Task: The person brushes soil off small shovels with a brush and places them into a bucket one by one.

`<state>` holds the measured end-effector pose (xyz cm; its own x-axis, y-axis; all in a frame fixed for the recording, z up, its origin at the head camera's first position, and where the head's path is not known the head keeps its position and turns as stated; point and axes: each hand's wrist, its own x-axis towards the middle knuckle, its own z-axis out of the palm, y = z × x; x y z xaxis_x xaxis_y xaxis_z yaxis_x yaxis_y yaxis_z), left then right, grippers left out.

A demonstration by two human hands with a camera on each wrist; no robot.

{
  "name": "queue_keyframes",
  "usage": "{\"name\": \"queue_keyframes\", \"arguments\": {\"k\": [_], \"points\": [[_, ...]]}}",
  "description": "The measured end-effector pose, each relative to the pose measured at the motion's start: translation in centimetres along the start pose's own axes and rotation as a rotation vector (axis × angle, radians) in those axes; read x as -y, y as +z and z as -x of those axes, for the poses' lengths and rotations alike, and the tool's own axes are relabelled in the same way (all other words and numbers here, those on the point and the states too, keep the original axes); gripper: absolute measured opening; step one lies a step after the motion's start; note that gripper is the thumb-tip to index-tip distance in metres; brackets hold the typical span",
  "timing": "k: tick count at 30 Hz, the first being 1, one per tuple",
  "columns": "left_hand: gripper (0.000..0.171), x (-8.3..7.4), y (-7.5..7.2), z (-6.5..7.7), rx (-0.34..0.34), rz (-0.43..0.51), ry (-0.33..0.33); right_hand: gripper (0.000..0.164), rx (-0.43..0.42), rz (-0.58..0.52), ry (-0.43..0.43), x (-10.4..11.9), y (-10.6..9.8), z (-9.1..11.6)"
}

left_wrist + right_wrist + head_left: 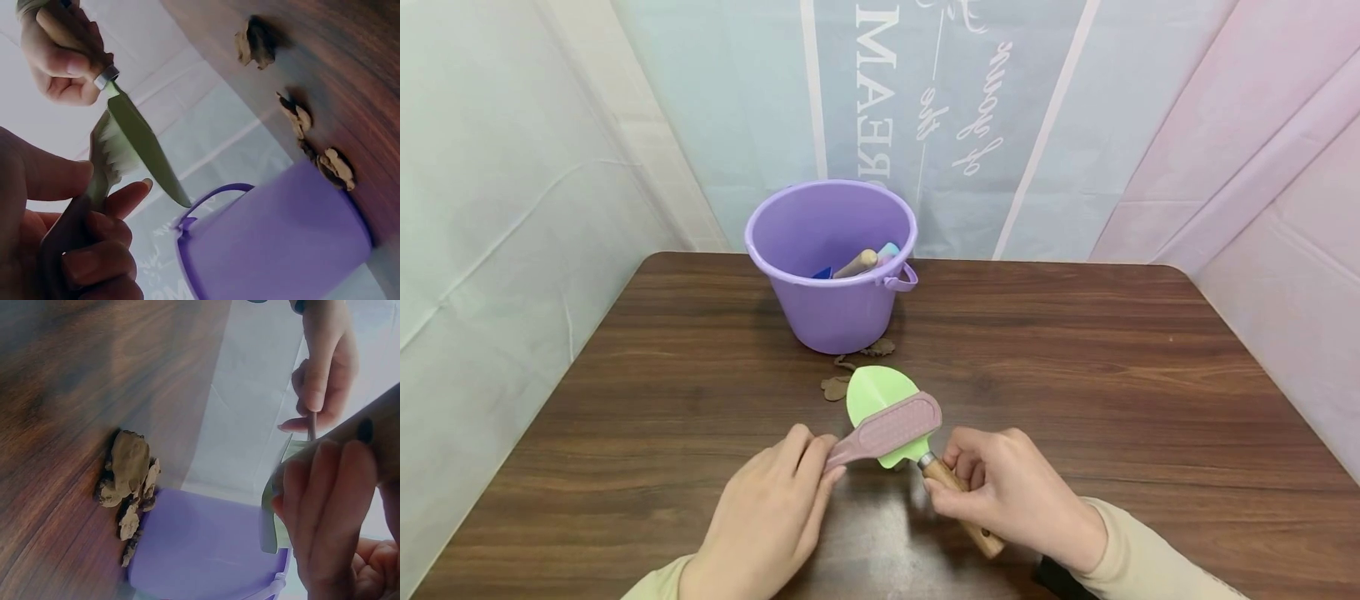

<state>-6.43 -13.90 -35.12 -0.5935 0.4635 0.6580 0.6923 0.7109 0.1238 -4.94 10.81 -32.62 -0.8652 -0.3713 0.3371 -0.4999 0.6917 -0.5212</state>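
Note:
My left hand [767, 508] grips a dusty-pink brush [898, 423] by its handle. In the left wrist view its pale bristles [117, 147] face the blade of a garden trowel. That trowel [871, 390] has a light green blade and a wooden handle with a metal collar. The fingers and thumb of my right hand [1018, 496] hold the trowel by this handle, its tip pointing away toward the bucket. The brush head lies across the blade in the head view. Both tools are up above the table, and the right wrist view hides most of the brush.
A purple bucket [838, 317] stands at the table's back, holding a wooden handle [856, 265], a light-blue piece [889, 250] and a dark-blue piece [823, 273]. Brown clay-like lumps [130, 459] lie before its base. A black object [1063, 579] shows under the right forearm.

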Motion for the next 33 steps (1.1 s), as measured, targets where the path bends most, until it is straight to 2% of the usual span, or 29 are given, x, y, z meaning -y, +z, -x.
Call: {"name": "queue_keyframes", "arguments": {"k": [9, 17, 25, 28, 31, 33], "points": [[0.044, 1.4, 0.4, -0.3, -0.026, -0.052, -0.064, 0.027, -0.013, 0.026, -0.009, 0.0, 0.1, 0.4], [0.024, 2.6, 0.2, -0.4, 0.007, -0.115, -0.177, 0.028, -0.024, 0.021, -0.012, 0.0, 0.1, 0.5], [0.018, 2.6, 0.3, -0.3, 0.008, -0.109, -0.258, 0.028, -0.027, 0.016, 0.000, -0.1, -0.1, 0.4], [0.021, 2.2, 0.1, -0.5, -0.008, -0.076, -0.250, 0.028, -0.024, 0.011, 0.004, -0.2, -0.1, 0.4], [0.023, 1.5, -0.2, -0.7, -0.008, -0.014, -0.184, 0.028, -0.023, 0.016, 0.005, -0.4, -0.1, 0.4], [0.024, 0.9, -0.4, -0.8, 0.015, 0.030, -0.134, 0.027, -0.023, 0.020, 0.007, -0.5, -0.1, 0.3]]}}
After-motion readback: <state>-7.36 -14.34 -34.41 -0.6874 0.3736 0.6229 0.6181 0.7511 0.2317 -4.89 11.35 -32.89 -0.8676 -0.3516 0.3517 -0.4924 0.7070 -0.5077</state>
